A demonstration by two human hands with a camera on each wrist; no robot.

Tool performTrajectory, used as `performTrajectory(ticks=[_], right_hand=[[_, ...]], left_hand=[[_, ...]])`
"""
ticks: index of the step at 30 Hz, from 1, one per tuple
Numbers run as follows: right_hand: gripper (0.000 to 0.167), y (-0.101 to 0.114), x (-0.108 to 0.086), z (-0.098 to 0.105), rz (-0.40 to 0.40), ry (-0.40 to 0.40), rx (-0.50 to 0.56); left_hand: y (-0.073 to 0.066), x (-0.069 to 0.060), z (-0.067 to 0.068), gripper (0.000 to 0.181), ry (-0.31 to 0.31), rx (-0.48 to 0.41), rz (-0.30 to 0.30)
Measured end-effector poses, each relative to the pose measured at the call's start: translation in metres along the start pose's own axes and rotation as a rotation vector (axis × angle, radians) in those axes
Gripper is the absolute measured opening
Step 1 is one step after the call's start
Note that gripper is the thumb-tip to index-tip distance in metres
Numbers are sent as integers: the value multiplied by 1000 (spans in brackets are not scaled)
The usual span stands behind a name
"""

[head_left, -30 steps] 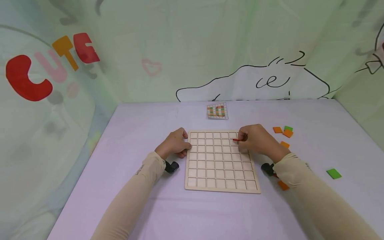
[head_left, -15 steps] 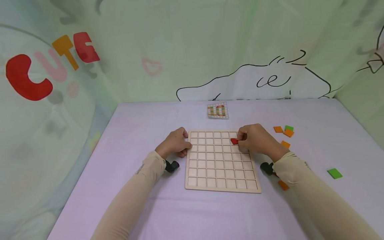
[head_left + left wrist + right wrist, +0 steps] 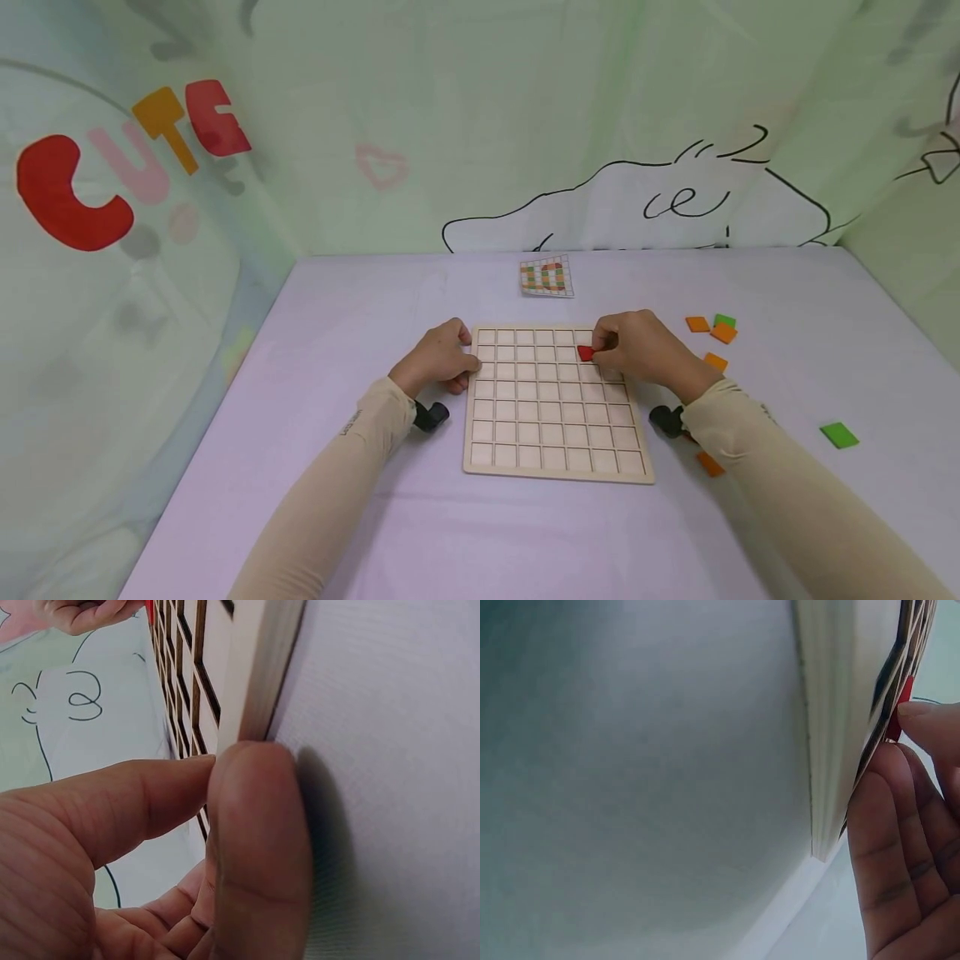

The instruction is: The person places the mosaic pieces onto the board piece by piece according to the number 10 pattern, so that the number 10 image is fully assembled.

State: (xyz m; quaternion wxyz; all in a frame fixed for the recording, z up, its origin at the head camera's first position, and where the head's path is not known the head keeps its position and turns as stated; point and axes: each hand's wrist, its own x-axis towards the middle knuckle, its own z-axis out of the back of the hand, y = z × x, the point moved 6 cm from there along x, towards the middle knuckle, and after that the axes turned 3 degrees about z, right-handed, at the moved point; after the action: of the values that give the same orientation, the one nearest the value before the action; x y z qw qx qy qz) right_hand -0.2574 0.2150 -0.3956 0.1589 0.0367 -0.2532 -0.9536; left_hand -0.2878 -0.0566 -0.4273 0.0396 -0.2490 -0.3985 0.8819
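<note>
A square wooden grid board [image 3: 551, 412] lies on the table with recessed cells. At its left edge my left hand [image 3: 437, 357] grips the rim; the left wrist view shows thumb and forefinger pinching the board's side [image 3: 251, 690]. My right hand [image 3: 637, 346] is over the upper right of the board. Between its thumb and fingers it pinches a red tile [image 3: 585, 353], which sits at a cell in the second row. Part of that tile is covered by the fingertips. From the right wrist, only the tile's thin red edge [image 3: 901, 712] shows.
Beyond the board lies a small pattern card [image 3: 547, 277]. Orange tiles [image 3: 697, 324] and a green tile [image 3: 725, 320] lie loose to the right. Closer to me are another orange tile [image 3: 710, 464], beside the right sleeve, and a green tile [image 3: 839, 435].
The red tile was seen edge-on; its face now shows, turned flatter over the cell. My right fingers have shifted slightly. My left hand stays on the board's edge.
</note>
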Motion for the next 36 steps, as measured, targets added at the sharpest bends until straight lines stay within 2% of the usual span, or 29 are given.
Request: performTrajectory(ticks=[6, 15, 23, 29, 36], right_hand=[[14, 0, -1, 0, -4, 8, 38], [12, -3, -1, -1, -19, 9, 37], [6, -8, -7, 1, -93, 19, 86], [8, -22, -20, 18, -117, -28, 101], [21, -58, -45, 49, -203, -117, 103]], left_hand=[[0, 0, 0, 32, -5, 8, 5], [1, 2, -1, 32, -7, 1, 11], [2, 2, -2, 35, -12, -10, 11], [3, -1, -5, 37, 0, -28, 2], [8, -3, -4, 39, -32, -79, -7]])
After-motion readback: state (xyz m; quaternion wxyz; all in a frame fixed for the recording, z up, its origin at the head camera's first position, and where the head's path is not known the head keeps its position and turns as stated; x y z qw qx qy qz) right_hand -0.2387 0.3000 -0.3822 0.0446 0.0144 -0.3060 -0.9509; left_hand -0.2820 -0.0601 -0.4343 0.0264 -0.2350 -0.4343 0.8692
